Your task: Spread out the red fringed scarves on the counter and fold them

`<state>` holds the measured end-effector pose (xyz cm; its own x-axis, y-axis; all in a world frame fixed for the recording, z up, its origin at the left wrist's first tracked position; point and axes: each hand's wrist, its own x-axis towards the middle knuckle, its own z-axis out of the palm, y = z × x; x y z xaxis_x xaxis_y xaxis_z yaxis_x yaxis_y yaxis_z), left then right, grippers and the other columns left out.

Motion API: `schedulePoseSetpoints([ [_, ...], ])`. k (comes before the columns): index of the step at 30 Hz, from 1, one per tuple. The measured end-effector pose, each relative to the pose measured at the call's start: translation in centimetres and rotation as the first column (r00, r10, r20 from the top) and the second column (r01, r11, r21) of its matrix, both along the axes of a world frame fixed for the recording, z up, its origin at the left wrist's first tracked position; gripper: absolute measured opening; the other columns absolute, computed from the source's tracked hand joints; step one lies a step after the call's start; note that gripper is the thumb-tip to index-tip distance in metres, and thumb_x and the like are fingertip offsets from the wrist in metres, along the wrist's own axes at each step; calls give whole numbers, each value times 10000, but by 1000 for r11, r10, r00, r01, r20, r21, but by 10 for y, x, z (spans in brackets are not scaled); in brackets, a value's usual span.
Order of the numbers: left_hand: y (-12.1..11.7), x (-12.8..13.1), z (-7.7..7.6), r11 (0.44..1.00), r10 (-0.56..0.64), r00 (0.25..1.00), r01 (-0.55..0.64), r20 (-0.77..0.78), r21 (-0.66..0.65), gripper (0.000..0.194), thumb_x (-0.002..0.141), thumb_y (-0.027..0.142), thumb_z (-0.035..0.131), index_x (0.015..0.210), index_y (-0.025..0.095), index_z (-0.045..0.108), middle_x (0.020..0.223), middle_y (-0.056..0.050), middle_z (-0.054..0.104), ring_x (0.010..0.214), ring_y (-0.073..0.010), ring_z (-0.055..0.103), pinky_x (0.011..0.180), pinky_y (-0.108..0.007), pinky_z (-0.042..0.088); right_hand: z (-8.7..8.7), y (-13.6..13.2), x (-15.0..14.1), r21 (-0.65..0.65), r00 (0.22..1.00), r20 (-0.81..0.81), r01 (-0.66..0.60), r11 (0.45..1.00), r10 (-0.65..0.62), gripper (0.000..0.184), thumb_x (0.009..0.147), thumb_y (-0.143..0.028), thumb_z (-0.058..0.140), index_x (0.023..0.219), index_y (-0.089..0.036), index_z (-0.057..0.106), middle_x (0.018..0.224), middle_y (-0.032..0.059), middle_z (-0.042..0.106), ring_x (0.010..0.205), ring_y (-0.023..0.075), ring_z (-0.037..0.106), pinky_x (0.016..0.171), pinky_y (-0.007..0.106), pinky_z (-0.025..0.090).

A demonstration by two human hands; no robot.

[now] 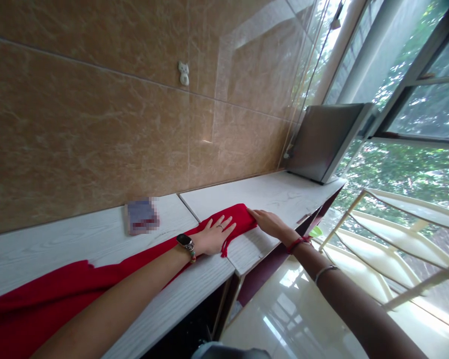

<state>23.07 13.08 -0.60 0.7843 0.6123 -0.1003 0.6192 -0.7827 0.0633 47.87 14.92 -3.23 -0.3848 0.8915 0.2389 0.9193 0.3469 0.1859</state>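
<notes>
A long red scarf [108, 279] runs along the white countertop from the lower left, its far end folded into a flat, thicker bundle. Thin red tassels hang out near the bundle's front edge. My left hand [211, 237] lies flat across the scarf with its fingers spread; a ring, a watch and a beaded bracelet are on it. At the folded right end, my right hand [271, 222] grips the edge, fingertips on the cloth, the thumb partly hidden. A red band and a bangle circle that arm.
A blurred-out small item [141, 217] lies by the tiled wall [97, 129]. A grey box-like appliance [327, 142] stands at the counter's far end near the windows. Right of the counter is a cream tiered rack [392, 249] on a shiny floor. The counter [273, 192] has a seam.
</notes>
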Motion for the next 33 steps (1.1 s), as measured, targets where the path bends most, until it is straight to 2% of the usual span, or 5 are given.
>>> schedulePoseSetpoints([
  [4,4,1,2,999,11,1000,-10,19,-51,741,704,78,434,1388,170,166,1468,-117,99,1334,-285,17,1016,-564,155,15,11,3,-56,984,-118,-144,988,136,646,694,-11,410,1324,-145,355,1344,161,392,1203,229,404,923,372,412],
  [8,5,3,2,1000,17,998,-17,53,3,757,664,28,432,1373,182,216,1463,-99,158,1336,-274,71,1010,-555,191,26,29,-17,5,977,-116,-180,984,180,463,810,-119,394,1272,-129,434,1300,136,459,1199,198,413,952,340,399],
  [18,-5,1,-27,972,-10,986,-29,165,234,614,772,6,303,1361,174,262,1424,-74,291,1324,-202,176,1053,-460,163,-22,52,-35,52,963,8,-270,962,270,306,889,-163,373,1133,-80,537,1266,188,481,1197,232,414,965,433,365],
  [27,-3,-2,-21,979,-12,978,-31,208,200,605,767,32,344,1346,201,296,1418,-56,308,1314,-183,206,1055,-425,157,-20,47,-35,2,978,61,-201,980,200,342,893,-190,358,1199,-118,495,1317,185,427,1208,251,395,917,469,398],
  [33,-24,-30,-14,936,287,936,-319,203,146,625,835,332,422,1392,164,195,1453,-134,181,1313,-338,143,1009,-528,192,-5,37,-43,-34,997,41,-57,998,58,401,911,-270,318,1292,-178,406,1343,156,405,1234,281,353,853,527,421],
])
